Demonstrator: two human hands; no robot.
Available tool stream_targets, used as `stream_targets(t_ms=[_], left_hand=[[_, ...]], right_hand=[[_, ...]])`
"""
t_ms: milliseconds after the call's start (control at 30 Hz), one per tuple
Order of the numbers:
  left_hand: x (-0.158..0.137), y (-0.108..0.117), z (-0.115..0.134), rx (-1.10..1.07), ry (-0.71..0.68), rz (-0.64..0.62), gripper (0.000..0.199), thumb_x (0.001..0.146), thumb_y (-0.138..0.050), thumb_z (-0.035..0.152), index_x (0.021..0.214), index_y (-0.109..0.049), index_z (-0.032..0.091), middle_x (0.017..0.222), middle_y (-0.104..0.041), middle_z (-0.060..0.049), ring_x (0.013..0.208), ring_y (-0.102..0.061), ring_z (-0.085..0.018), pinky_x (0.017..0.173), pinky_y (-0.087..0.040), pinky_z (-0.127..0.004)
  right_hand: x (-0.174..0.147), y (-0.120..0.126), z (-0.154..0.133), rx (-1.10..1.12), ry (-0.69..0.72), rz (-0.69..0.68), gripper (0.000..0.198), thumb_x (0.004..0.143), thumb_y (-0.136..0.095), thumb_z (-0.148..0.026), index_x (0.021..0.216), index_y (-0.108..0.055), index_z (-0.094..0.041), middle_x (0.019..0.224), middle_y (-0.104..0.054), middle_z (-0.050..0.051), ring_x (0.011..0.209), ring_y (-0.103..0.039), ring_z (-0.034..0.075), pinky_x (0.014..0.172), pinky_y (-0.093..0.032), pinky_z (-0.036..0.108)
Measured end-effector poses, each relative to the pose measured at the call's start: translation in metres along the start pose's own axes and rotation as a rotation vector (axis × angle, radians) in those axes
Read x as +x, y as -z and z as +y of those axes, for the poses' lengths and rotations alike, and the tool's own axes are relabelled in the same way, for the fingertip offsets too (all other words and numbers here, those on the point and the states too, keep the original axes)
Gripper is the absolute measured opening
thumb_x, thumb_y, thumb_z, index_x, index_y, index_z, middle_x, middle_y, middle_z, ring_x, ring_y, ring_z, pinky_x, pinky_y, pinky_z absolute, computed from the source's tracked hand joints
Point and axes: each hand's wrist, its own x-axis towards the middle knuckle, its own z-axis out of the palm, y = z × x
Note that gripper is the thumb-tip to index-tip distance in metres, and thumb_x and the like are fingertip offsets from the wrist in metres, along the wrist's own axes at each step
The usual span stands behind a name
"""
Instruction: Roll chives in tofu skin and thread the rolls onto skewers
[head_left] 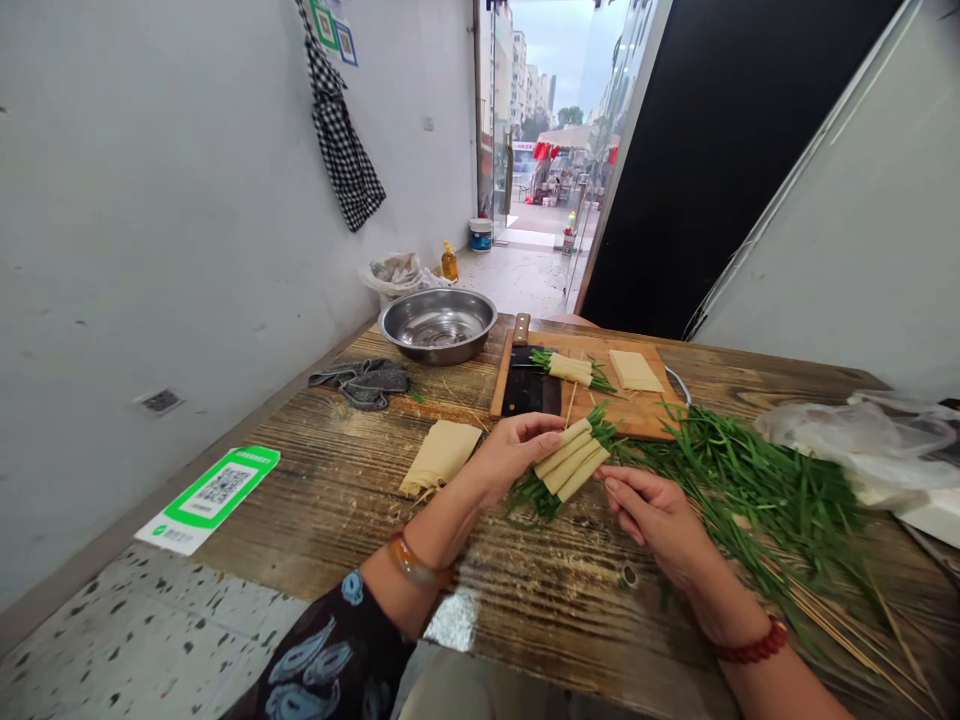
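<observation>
Several rolls of tofu skin (571,460) with green chives sticking out at both ends lie side by side in my left hand (514,455), which is closed around their left side. My right hand (651,515) is at their right edge, its thumb and fingers pinched on what looks like the end of a thin bamboo skewer. Most of that skewer is hidden by the rolls. Behind them, more chive rolls (570,368) rest on the wooden cutting board (577,412), beside a cleaver (531,385) and a stack of tofu skin sheets (634,370).
Another pile of tofu skin (441,456) lies left of my forearm. Loose chives (757,460) and bamboo skewers (840,630) spread at the right, near a plastic bag (832,435). A steel basin (439,325) and grey cloth (364,382) sit at the back left.
</observation>
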Motion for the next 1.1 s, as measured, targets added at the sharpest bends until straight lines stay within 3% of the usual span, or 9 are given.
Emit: stream_targets(t_ms=[200,500,567,633,700,767,867,1000,1100], left_hand=[[0.000,0.000,-0.001,-0.098,0.146,-0.184,0.045,0.072,-0.073,0.042,0.106,-0.069,0.014,0.095,-0.072,-0.008,0.085,-0.064,-0.017,0.082,-0.045,-0.027],[0.000,-0.001,-0.004,-0.182,0.240,-0.183,0.044,0.067,-0.078,0.042,0.098,-0.071,0.011,0.086,-0.073,-0.008,0.075,-0.066,-0.016,0.074,-0.049,-0.026],[0.001,-0.001,-0.006,-0.194,0.226,-0.166,0.046,0.064,-0.080,0.042,0.098,-0.071,0.011,0.085,-0.073,-0.009,0.073,-0.066,-0.016,0.072,-0.049,-0.026],[0.003,-0.002,-0.009,-0.189,0.185,-0.118,0.047,0.063,-0.080,0.043,0.096,-0.071,0.010,0.083,-0.073,-0.008,0.071,-0.065,-0.015,0.070,-0.049,-0.025],[0.005,-0.002,-0.010,-0.174,0.128,-0.061,0.046,0.064,-0.079,0.044,0.093,-0.070,0.010,0.081,-0.072,-0.007,0.069,-0.063,-0.014,0.066,-0.047,-0.024],[0.007,-0.001,-0.011,-0.172,0.062,-0.008,0.045,0.065,-0.078,0.044,0.092,-0.070,0.010,0.081,-0.071,-0.006,0.070,-0.062,-0.013,0.066,-0.047,-0.023],[0.009,-0.001,-0.012,-0.196,-0.037,0.089,0.044,0.067,-0.076,0.044,0.095,-0.068,0.011,0.084,-0.071,-0.005,0.075,-0.062,-0.014,0.071,-0.047,-0.023],[0.009,0.000,-0.011,-0.225,-0.089,0.154,0.044,0.070,-0.073,0.046,0.097,-0.067,0.013,0.086,-0.071,-0.005,0.076,-0.062,-0.014,0.072,-0.047,-0.024],[0.008,0.000,-0.011,-0.217,-0.084,0.135,0.044,0.070,-0.072,0.046,0.099,-0.066,0.013,0.086,-0.071,-0.005,0.075,-0.062,-0.015,0.071,-0.047,-0.024]], right_hand=[[0.003,0.006,0.004,-0.014,-0.002,0.005,0.050,0.071,-0.068,-0.052,0.101,-0.071,-0.013,0.060,-0.053,-0.002,0.037,-0.034,0.003,0.035,-0.023,0.019],[0.009,0.015,0.008,-0.133,0.097,0.052,0.042,0.078,-0.063,-0.047,0.102,-0.070,-0.013,0.061,-0.055,-0.001,0.039,-0.038,0.006,0.037,-0.028,0.021],[0.010,0.016,0.006,-0.283,0.228,0.075,0.037,0.082,-0.060,-0.045,0.101,-0.071,-0.016,0.066,-0.060,0.002,0.047,-0.049,0.010,0.045,-0.040,0.024],[0.008,0.014,0.001,-0.458,0.438,0.174,0.030,0.084,-0.058,-0.040,0.102,-0.072,-0.020,0.084,-0.067,0.007,0.071,-0.061,0.017,0.067,-0.050,0.032],[0.003,0.010,-0.005,-0.558,0.617,0.322,0.026,0.085,-0.057,-0.035,0.103,-0.071,-0.023,0.100,-0.066,0.009,0.094,-0.060,0.022,0.086,-0.047,0.038],[-0.002,0.004,-0.009,-0.568,0.665,0.382,0.023,0.087,-0.055,-0.033,0.100,-0.070,-0.023,0.101,-0.066,0.009,0.096,-0.060,0.022,0.088,-0.046,0.038],[-0.005,-0.008,-0.011,-0.489,0.507,0.277,0.023,0.087,-0.056,-0.036,0.097,-0.070,-0.022,0.100,-0.068,0.009,0.091,-0.062,0.022,0.083,-0.048,0.037],[0.011,-0.029,-0.014,-0.135,0.189,0.157,0.040,0.081,-0.061,-0.046,0.110,-0.064,-0.019,0.109,-0.069,0.010,0.097,-0.063,0.023,0.081,-0.050,0.036],[0.030,-0.046,-0.019,0.071,0.136,0.111,0.047,0.076,-0.065,-0.049,0.110,-0.063,-0.017,0.114,-0.067,0.010,0.103,-0.062,0.023,0.085,-0.049,0.035]])
